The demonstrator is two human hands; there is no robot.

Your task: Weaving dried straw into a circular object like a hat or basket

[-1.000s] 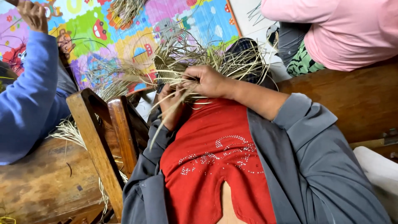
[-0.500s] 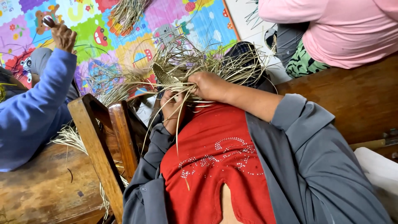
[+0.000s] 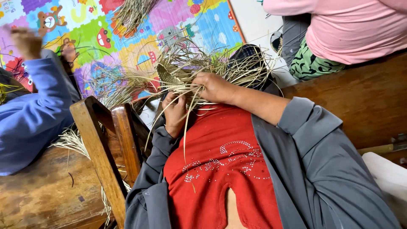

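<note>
**Straw weave held at chest height, both hands engaged**

Straw weave (image 3: 169, 76): one small plaited piece, with many loose stalks fanning out from it on every side. It sits above the red shirt (image 3: 224, 169), at the centre of the view.

Hands of the wearer: two. The left hand (image 3: 174, 111) is closed around stalks under the weave, fingers curled shut. The right hand (image 3: 217, 87) lies over the stalks from the other side, fingers bent down onto them; whether it pinches a single stalk or only presses the bundle cannot be told, since straw covers the fingertips.

Other counts:
- One chair back (image 3: 106, 140), wood, just beside the left forearm.
- One wooden bench (image 3: 42, 195), lower left, with straw strands on it.
- One play mat (image 3: 127, 46), many-coloured, on the floor beyond the weave.
- One further straw bundle (image 3: 131, 15) at the top edge of the mat.
- Two other persons: a blue sleeve (image 3: 29, 118) at left with a raised, blurred hand (image 3: 25, 42); a pink top (image 3: 360, 25) at upper right.

Open room: the left side is closed in by the chair back. The right side is bounded by a wooden bench edge (image 3: 360, 101). Free space lies ahead, over the mat.
</note>
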